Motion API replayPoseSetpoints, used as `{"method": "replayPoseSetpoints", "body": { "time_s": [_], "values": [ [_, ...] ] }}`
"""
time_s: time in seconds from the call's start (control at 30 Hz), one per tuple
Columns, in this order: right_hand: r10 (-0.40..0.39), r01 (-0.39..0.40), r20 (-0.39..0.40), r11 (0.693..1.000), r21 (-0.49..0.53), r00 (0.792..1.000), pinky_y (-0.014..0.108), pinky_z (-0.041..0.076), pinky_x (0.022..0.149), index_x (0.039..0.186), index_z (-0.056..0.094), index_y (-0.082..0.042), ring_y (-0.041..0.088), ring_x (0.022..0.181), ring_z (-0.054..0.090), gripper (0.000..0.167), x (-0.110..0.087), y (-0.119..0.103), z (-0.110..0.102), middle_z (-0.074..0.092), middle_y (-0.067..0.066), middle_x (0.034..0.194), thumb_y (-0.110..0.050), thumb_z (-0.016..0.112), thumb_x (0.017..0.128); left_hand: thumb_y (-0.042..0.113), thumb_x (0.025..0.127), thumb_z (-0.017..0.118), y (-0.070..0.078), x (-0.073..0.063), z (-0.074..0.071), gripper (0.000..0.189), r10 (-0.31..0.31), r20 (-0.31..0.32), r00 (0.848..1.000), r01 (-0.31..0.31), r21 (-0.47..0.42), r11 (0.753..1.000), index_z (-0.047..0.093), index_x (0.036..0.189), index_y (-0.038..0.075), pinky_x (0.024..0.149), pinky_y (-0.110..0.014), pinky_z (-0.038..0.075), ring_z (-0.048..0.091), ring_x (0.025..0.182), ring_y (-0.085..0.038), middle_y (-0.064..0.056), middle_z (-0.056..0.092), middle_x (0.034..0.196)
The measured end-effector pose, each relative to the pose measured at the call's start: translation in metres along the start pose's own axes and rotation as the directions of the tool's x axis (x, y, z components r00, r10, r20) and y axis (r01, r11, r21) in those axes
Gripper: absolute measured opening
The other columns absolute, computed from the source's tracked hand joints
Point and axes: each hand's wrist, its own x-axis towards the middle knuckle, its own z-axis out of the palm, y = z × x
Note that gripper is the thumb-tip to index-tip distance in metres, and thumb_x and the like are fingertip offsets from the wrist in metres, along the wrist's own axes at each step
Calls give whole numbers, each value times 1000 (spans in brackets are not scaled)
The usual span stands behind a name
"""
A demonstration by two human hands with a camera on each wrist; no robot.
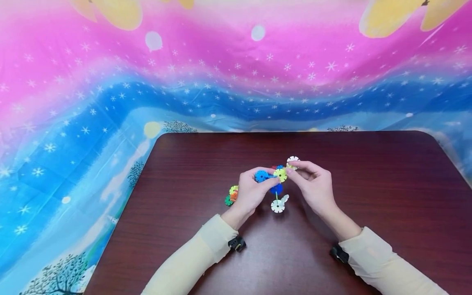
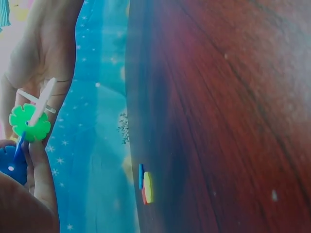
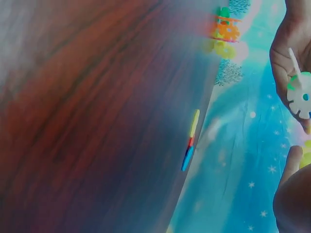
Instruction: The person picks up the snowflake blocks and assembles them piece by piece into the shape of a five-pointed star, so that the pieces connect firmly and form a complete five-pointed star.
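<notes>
Both hands hold a joined build of notched plastic discs above the table. My left hand (image 1: 250,190) grips it, thumb near a yellow disc (image 1: 280,175), with a blue disc (image 1: 261,176) beside the fingers. Below hang a darker blue disc (image 1: 276,189), a green disc (image 2: 30,122) and a white disc (image 1: 277,206) with another pale disc jutting from it. My right hand (image 1: 317,188) pinches pale yellow and white discs (image 1: 293,159) at the upper right between thumb and index finger. Whether these discs touch the rest of the build is hidden by the fingers.
On the dark wooden table (image 1: 166,246), a cluster of green, orange and yellow discs (image 3: 227,31) lies left of the left hand. Behind the hands lies another small group with blue, red and yellow discs (image 2: 148,187). A patterned cloth (image 1: 221,61) hangs along the table's far edge.
</notes>
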Motion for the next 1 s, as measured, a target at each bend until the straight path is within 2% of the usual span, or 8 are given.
{"method": "replayPoseSetpoints", "body": {
  "time_s": [0.37,0.5,0.57,0.63,0.73,0.8,0.9,1.0],
  "values": [
    [28,-25,117,999,-26,993,35,61,82,127,67,8,17,93,76,31,18,-1,-6,73,11,116,-6,70,100,18,89,82,0,7,-15,23,-100,74,992,107,-108,988,76,107,5,82,-43,61,70,76,-17,-8,75,92],
    [71,-43,121,975,-219,990,36,62,79,131,66,1,23,92,75,35,33,5,-16,73,15,114,-22,64,105,19,91,81,3,10,-27,25,-100,43,994,105,-134,985,74,109,4,81,-42,61,70,74,-16,-7,74,90],
    [137,-66,156,917,-393,978,37,62,76,129,68,-5,27,92,74,33,43,12,-23,73,16,111,-28,64,105,20,91,81,4,11,-33,25,-92,23,996,94,-143,985,74,109,3,81,-42,62,69,72,-16,-6,72,89],
    [218,-52,221,813,-580,950,38,59,76,126,70,-8,28,91,72,32,53,21,-28,73,13,110,-30,67,103,22,93,80,4,13,-38,25,-89,11,996,90,-150,985,73,108,4,81,-42,61,69,71,-15,-6,71,88],
    [338,41,333,646,-762,880,43,54,78,127,70,-9,26,91,67,34,65,35,-32,71,10,112,-30,70,100,23,94,77,5,14,-42,24,-94,8,996,94,-157,983,72,107,4,79,-39,60,67,70,-14,-4,70,86],
    [375,127,384,556,-822,844,44,52,82,129,69,-9,24,93,63,37,71,42,-32,67,10,111,-30,72,99,22,94,76,5,15,-42,22,-102,13,995,103,-170,980,72,106,4,76,-36,60,66,69,-13,-3,70,85],
    [393,208,414,470,-858,821,44,49,77,133,69,-10,24,91,57,42,76,49,-27,62,9,106,-31,74,97,19,94,74,5,15,-42,19,-110,30,993,114,-191,975,71,104,3,71,-31,59,66,69,-13,-3,70,86],
    [384,248,420,423,-872,822,43,47,71,133,69,-15,24,89,55,42,79,54,-24,60,7,101,-33,75,96,15,94,74,5,15,-42,15,-109,51,993,117,-214,970,70,101,3,68,-28,59,67,69,-13,-3,70,86]
  ]
}}
